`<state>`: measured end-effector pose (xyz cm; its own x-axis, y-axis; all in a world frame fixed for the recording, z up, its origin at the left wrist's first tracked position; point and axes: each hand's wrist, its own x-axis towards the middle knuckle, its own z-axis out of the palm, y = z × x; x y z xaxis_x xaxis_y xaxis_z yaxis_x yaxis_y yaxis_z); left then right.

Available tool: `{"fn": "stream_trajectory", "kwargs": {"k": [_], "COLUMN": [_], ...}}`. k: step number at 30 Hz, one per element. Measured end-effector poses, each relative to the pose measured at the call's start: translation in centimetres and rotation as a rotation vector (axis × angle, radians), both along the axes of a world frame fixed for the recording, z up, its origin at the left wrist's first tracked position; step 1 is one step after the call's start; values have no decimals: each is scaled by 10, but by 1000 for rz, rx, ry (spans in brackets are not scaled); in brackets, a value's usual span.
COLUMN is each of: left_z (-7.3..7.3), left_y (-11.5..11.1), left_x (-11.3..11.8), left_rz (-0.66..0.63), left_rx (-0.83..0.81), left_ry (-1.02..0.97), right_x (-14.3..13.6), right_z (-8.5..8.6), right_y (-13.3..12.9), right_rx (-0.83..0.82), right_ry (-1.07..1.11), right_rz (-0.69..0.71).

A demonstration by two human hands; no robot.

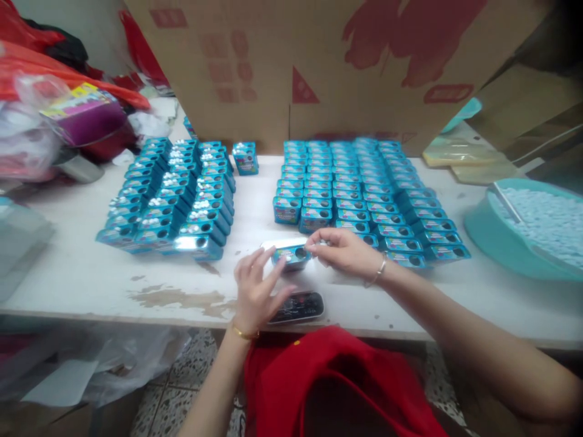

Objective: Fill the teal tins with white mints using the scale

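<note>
A small blue box (294, 255) with a dark round hole in its top sits on what looks like a scale, whose black panel (300, 307) faces me. My left hand (255, 284) is open, fingers spread, with the fingertips against the box's left end and the thumb apart. At the box's right end, my right hand (339, 250) is closed in a pinch beside the hole. Small white pellets (324, 243) show between its fingers, partly hidden. A white dot also shows near the left fingertips on the box.
Left of centre stand rows of blue boxes (168, 200) topped with white pellets; one box (246, 159) stands apart. More rows (348, 182) fill the right side. A teal basin (478, 221) of pale pellets stands far right. A big carton (273, 67) blocks the back.
</note>
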<state>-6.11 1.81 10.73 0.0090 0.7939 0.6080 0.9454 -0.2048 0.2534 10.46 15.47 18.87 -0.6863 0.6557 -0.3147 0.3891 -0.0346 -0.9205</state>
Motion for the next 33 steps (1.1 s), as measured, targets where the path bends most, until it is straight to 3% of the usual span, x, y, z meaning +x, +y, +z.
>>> {"fn": "stream_trajectory", "kwargs": {"k": [7,10,13,16,19,24,26,28,31,33], "left_z": [26,39,46,39,23,9,12,18,25,26], "left_y": [36,49,73,107,137,154,165,189,241,275], "left_x": [1,-17,-43,-65,-72,-70,-81,-102,-144,-169], "left_rz": [-105,-177,-146,-184,-240,-204,-140,55,376,450], "left_rx": [-294,-431,-395,-398,-447,-377,-292,-266,-330,-369], "left_ry": [68,51,41,72,124,206,181,196,273,305], "right_x": [40,58,72,80,84,85,85,84,83,83], "right_z": [-9,-18,-37,-57,-68,-77,-84,-92,-102,-106], "right_y": [-8,-20,-31,-40,-45,-48,-50,-53,-58,-60], "right_rx": [-119,-238,-367,-448,-492,-502,-511,-526,-560,-563], "right_ry": [12,5,12,40,43,12,-1,0,16,27], "right_rz": [-124,-171,-191,-229,-247,-222,-193,-172,-162,-174]}}
